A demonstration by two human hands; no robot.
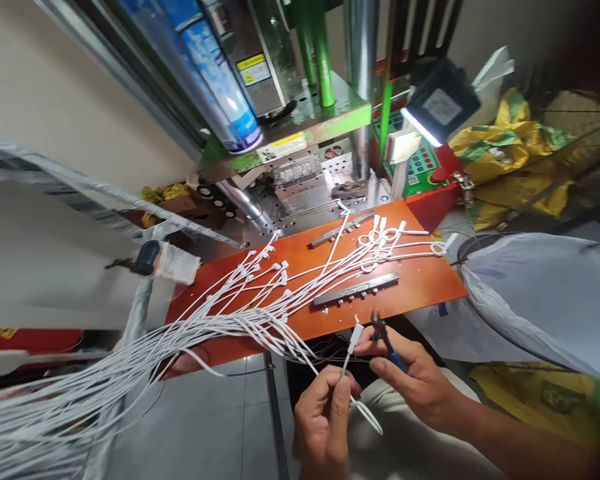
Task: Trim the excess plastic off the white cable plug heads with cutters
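Observation:
Below the front edge of the orange board (420, 280), my left hand (327, 413) pinches a white cable (367, 417) between thumb and fingers. The cable's white connector (355, 339) points up, close to the fingertips of my right hand (410, 373). That hand holds dark pliers with blue handles (387, 340), their jaws pointing up and left. Whether the right fingertips touch the connector is unclear. Many white cables (220, 330) with molded ends spread over the board, around two metal bars (355, 290).
Behind the board stands a green press (340, 117) with a blue spray can (225, 100) on it. A lit lamp (443, 103) and red control box (437, 177) are at right, beside a white-lined basket (545, 293). A metal stand (143, 307) rises at left.

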